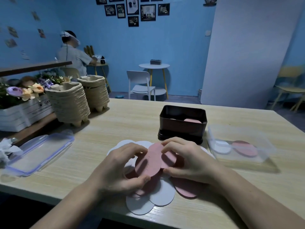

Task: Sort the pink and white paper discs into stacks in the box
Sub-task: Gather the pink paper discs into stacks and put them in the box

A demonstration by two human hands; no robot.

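A loose heap of pink and white paper discs point(162, 191) lies on the wooden table near its front edge. My left hand point(122, 167) grips a bunch of pink discs point(151, 160) held on edge above the heap, thumb below and fingers on top. My right hand point(186, 158) holds the same bunch from the right side, fingers curled over its top. Behind the heap stands a dark rectangular box point(182, 125); a pink disc point(193, 121) and a bit of a white one show inside it.
A clear plastic container point(239, 147) at the right holds a white and a pink disc. Its clear lid point(39, 153) lies at the left. Two stacks of pulp cup trays point(71, 103) and a flower crate point(21, 111) stand at the back left. Another person sits far behind.
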